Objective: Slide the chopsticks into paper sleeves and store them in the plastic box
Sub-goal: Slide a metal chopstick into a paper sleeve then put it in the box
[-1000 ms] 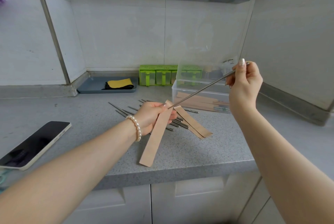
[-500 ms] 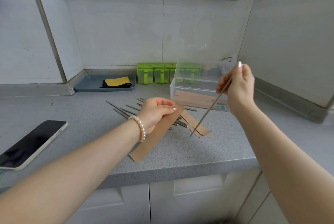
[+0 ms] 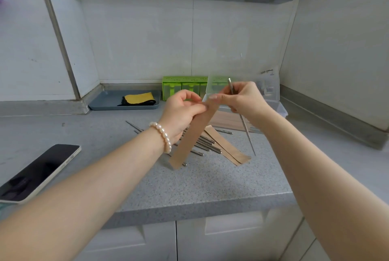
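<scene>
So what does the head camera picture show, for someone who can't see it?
Two hands hold a brown paper sleeve up over a grey speckled counter; the left hand and right hand pinch its top, the right also holding a thin metal chopstick. More chopsticks lie underneath.

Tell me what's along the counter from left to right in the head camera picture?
phone → blue tray holding a yellow cloth → left hand → paper sleeve → right hand holding a chopstick → plastic box
</scene>
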### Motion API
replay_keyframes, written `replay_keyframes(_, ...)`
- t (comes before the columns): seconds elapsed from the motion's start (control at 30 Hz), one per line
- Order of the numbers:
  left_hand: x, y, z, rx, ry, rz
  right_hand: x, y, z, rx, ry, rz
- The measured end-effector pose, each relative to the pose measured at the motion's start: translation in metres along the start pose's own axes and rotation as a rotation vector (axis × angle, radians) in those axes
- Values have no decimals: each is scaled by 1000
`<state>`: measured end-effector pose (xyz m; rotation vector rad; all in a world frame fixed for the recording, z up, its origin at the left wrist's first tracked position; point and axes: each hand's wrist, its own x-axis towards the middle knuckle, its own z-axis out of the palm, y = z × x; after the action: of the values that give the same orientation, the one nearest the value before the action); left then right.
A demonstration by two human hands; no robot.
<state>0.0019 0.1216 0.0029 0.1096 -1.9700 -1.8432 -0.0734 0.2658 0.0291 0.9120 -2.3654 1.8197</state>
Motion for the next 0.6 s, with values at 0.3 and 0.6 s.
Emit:
replay_keyframes(0.3,-11,-9,2,409,114,265,5,14,9,56,-122,49)
replay_keyframes(0.6,-12,-23,11,523,223,489,0,11,5,-23,-61,34)
